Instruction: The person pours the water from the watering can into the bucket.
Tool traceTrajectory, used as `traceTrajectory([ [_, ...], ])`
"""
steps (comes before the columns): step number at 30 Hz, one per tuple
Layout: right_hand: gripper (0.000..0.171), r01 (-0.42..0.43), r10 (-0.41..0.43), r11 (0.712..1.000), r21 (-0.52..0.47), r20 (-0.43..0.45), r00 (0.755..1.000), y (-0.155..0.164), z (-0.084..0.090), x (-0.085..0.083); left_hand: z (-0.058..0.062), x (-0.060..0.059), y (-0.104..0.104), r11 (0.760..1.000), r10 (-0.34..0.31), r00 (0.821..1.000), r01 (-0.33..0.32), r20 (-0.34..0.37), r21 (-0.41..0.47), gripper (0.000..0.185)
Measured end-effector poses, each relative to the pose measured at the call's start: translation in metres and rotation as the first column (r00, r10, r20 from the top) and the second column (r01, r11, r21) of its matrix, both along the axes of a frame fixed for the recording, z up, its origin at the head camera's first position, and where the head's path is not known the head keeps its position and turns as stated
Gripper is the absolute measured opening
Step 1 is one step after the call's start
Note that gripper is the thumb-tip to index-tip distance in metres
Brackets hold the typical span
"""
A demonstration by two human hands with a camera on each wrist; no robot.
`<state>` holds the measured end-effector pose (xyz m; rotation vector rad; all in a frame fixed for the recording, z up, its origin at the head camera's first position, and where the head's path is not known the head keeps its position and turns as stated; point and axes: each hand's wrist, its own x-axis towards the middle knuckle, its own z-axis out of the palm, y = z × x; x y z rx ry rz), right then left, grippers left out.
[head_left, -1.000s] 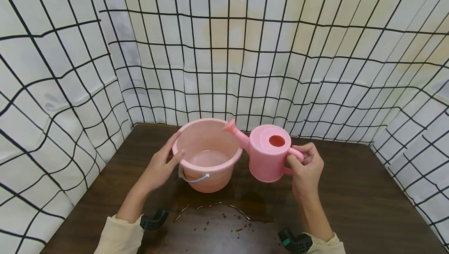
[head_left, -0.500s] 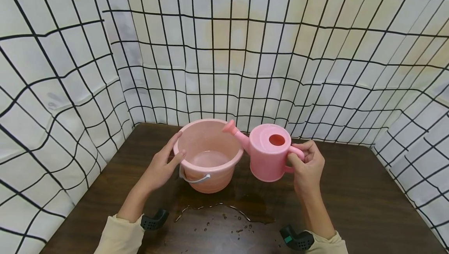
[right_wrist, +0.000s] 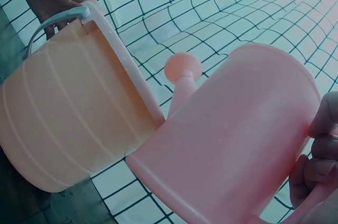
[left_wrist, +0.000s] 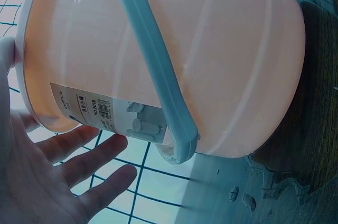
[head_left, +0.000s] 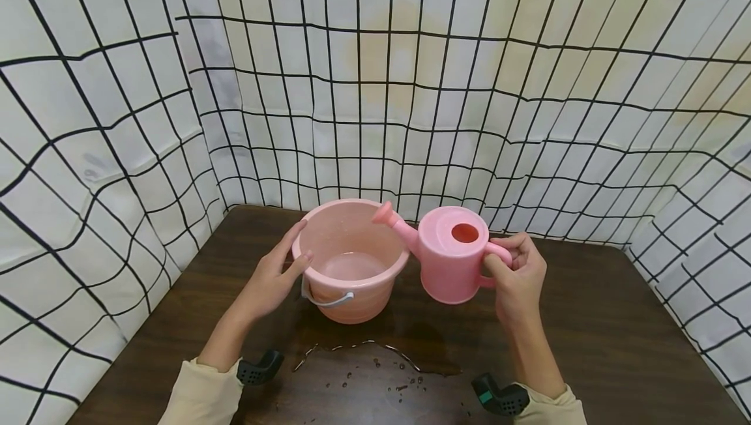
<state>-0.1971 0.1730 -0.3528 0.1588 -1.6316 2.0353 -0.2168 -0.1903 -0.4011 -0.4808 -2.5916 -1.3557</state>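
A: What does the right hand (head_left: 515, 276) hold?

B: Its curled fingers grip the loop handle of a smooth pink plastic watering can (head_left: 450, 254), raised just right of a round pink plastic bucket (head_left: 351, 259). The can's knobbed spout (head_left: 388, 216) reaches over the bucket's right rim.

A: And the left hand (head_left: 271, 275)?

B: It lies flat, fingers straight, against the bucket's left wall and rim. The ribbed bucket stands mid-table on the dark wooden table (head_left: 587, 334), its pale grey bail handle (head_left: 328, 300) hanging down the near side; shallow water shows inside.

A: Anything nearer?

B: A glossy water puddle (head_left: 375, 360) with scattered droplets.
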Motion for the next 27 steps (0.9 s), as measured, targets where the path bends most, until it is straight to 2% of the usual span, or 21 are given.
traceTrajectory([
  [8, 0.024, 0.001, -0.001, 1.0, 0.01, 0.005, 1.0, 0.001, 0.0017, -0.0016, 0.0004, 0.0004, 0.0, 1.0, -0.004, 1.0, 0.004, 0.001, 0.003, 0.062],
  [15, 0.027, -0.008, 0.009, 1.0, 0.03, -0.044, 0.999, 0.002, 0.0025, -0.0038, -0.0007, 0.0, -0.0001, 1.0, -0.004, 1.0, 0.004, -0.005, 0.001, 0.062],
  [27, 0.023, -0.041, 0.043, 0.996, 0.077, -0.03, 0.999, 0.005, 0.0062, -0.0053, -0.0023, -0.001, -0.0006, 1.0, -0.001, 1.0, 0.001, -0.015, 0.0, 0.062],
])
